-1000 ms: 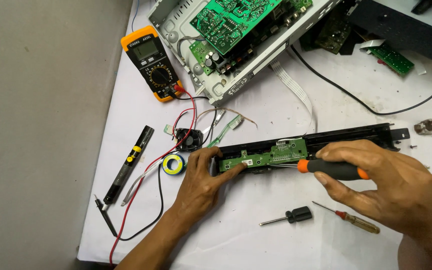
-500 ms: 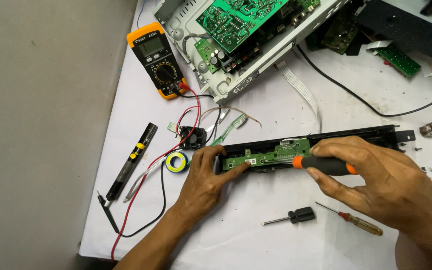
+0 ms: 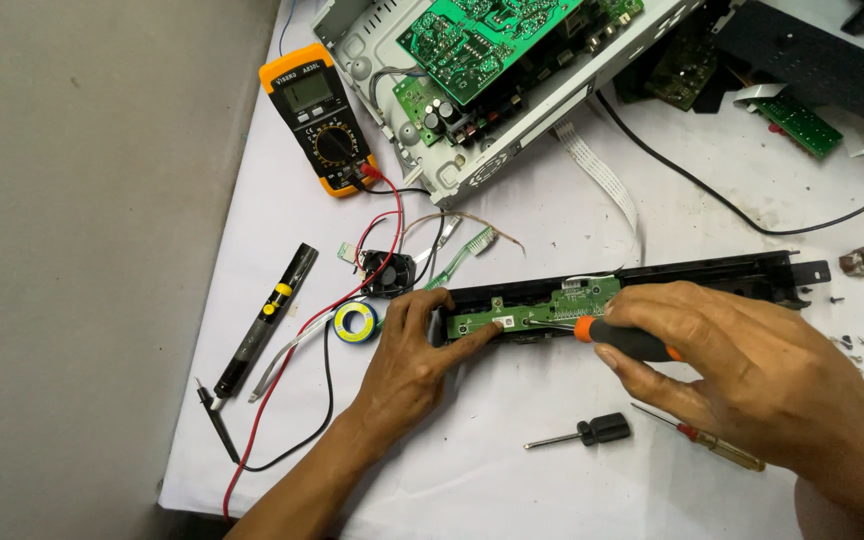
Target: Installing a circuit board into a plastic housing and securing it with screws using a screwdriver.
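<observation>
— Fingers of the right hand [image 3: 752, 375] are clenched around the orange-and-black handle of a screwdriver [image 3: 624, 338], whose shaft is laid almost flat and pointed left onto a narrow green circuit board [image 3: 537, 310]. How is the other side held?

— The board is seated in a long black front panel [image 3: 712, 275] lying across the white table [image 3: 552, 480], and its left end is pinned by the left hand [image 3: 414, 352]: fingers are spread and pressed down on the board and panel edge, with nothing grasped.

— What could be judged to go wrong?

— With the shaft held so flat, the tip could be cammed out of the screw head and skated across the board, so traces might be scratched or a small part knocked. The left fingertips are placed just beside the tip's line, so they could be jabbed.

— And around the panel?

— Loose screws [image 3: 845, 343] are scattered near the panel's right end; they could be swept off by the right wrist. A white ribbon cable [image 3: 602, 180] is run from the open metal chassis [image 3: 472, 150] down toward the board; it could be strained if the panel were shifted.

— Anything else nearby?

— A stubby screwdriver [image 3: 587, 432] and a thin red-handled screwdriver [image 3: 702, 440] are laid below the hands, well apart from the multimeter [image 3: 317, 120].
</observation>
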